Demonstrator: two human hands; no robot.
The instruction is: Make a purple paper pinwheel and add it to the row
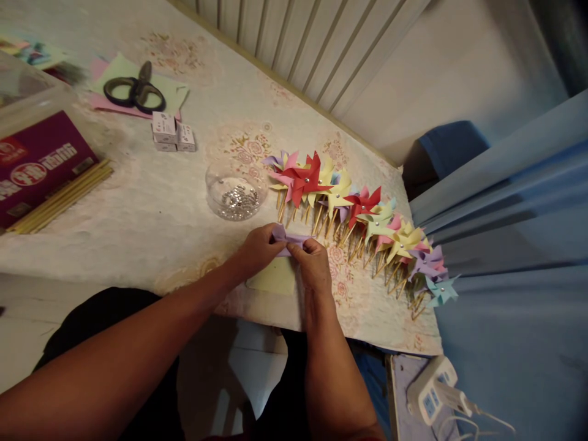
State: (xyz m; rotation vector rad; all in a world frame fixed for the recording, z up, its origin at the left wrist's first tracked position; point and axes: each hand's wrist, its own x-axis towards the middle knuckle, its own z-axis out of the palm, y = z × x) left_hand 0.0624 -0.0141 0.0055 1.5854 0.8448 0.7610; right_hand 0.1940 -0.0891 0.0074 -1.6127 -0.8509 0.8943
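A small piece of purple paper (296, 240), partly folded over, is held between my two hands above the table's front edge. My left hand (263, 248) pinches its left side. The fingers of my right hand (315, 260) are closed on its right side. Below the hands, a pale yellow-green sheet (273, 277) lies on the flowered tablecloth. Just beyond them stands a clear round container (236, 193) with many small shiny metal pieces in it. To the right, a long row of colourful paper pinwheels (362, 208) on thin sticks lies on the cloth.
Black-handled scissors (138, 92) rest on coloured paper at the back left, near small white boxes (172, 133). A purple package (41, 165) and a bundle of sticks (64, 196) lie at the left. A power strip (432, 392) sits at the lower right beside a blue curtain (514, 245).
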